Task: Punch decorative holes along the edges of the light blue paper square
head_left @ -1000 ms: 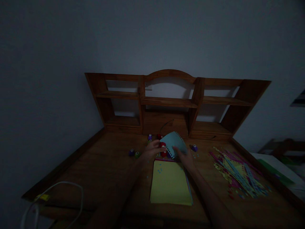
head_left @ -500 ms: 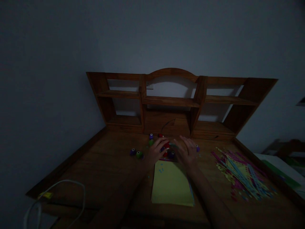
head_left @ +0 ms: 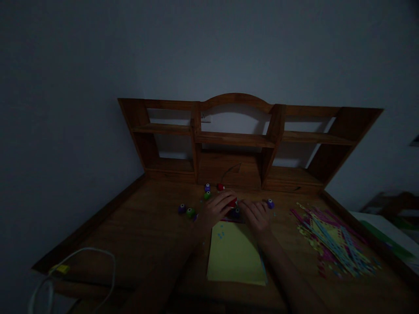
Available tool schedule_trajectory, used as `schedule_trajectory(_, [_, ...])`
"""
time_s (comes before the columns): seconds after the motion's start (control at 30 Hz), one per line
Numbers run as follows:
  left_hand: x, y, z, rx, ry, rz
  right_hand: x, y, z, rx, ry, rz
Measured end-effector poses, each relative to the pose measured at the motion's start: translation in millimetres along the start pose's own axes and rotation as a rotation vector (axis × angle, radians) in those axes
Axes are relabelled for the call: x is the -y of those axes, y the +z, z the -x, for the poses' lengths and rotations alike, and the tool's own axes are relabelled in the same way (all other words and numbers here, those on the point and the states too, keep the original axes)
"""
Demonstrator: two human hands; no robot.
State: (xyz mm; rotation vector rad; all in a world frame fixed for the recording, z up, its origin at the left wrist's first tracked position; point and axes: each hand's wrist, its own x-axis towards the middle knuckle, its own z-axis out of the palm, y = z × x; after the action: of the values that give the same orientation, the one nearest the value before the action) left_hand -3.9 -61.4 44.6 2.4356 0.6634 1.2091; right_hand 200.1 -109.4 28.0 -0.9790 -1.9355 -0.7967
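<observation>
In the dim head view my left hand (head_left: 216,207) is closed around a small red rounded piece (head_left: 232,202), which partly shows past its fingertips. Close on its right, my right hand (head_left: 257,214) has its fingers bent together at the red piece's side; what they pinch is too dark to make out. A dark blue ball with a pale-ringed hole (head_left: 236,211) lies just below and between the hands. In front of my wrists is a stack of yellow paper (head_left: 237,255), with tiny blue bits (head_left: 221,234) on its upper left.
Purple balls (head_left: 182,209) and green balls (head_left: 190,212) lie left of my hands. Another purple ball (head_left: 270,203) is to the right. A red one with a cord (head_left: 220,186) sits behind. Punched colored strips (head_left: 334,240) cover the right side. A wooden shelf (head_left: 235,139) stands behind; a white cable (head_left: 113,261) loops at left.
My right hand's fingers have curled in from a more spread pose. A light blue strip seen near them is no longer visible. My left hand has tilted over the red piece.
</observation>
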Motion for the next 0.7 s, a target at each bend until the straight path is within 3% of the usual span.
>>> schedule_trajectory(0.27, [4, 1.4, -3, -0.080, -0.014, -0.009, 1, -3, 5, 0.117, 0.023, -0.090])
schedule_trajectory(0.7, [8, -2.0, -8, -0.344, -0.193, -0.006, -1, -1, 5, 0.055, 0.074, -0.106])
